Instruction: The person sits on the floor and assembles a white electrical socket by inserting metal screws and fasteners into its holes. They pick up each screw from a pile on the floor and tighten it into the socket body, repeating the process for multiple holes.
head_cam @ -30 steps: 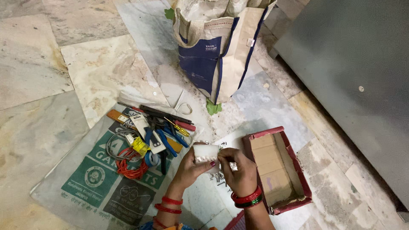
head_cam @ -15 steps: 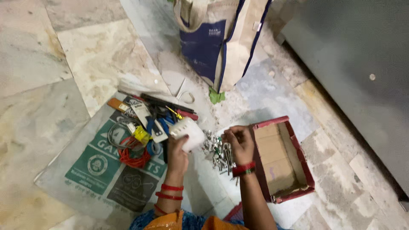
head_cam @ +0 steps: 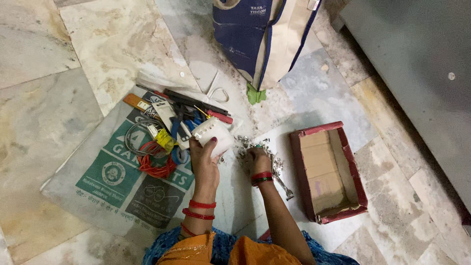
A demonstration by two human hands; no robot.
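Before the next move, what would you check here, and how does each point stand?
1. Left hand has a firm hold on the white plastic container: ok, fingers wrapped around it.
2. Right hand is on the pile of small metal hardware: ok, it rests on the pile.
3. Right hand has actually gripped a piece: cannot tell, fingers hide it.
4. Red cardboard box is open and beside the pile: ok, its inside looks bare.
5. Tools on the printed sack lie apart from both hands: not ok, they crowd the left hand.
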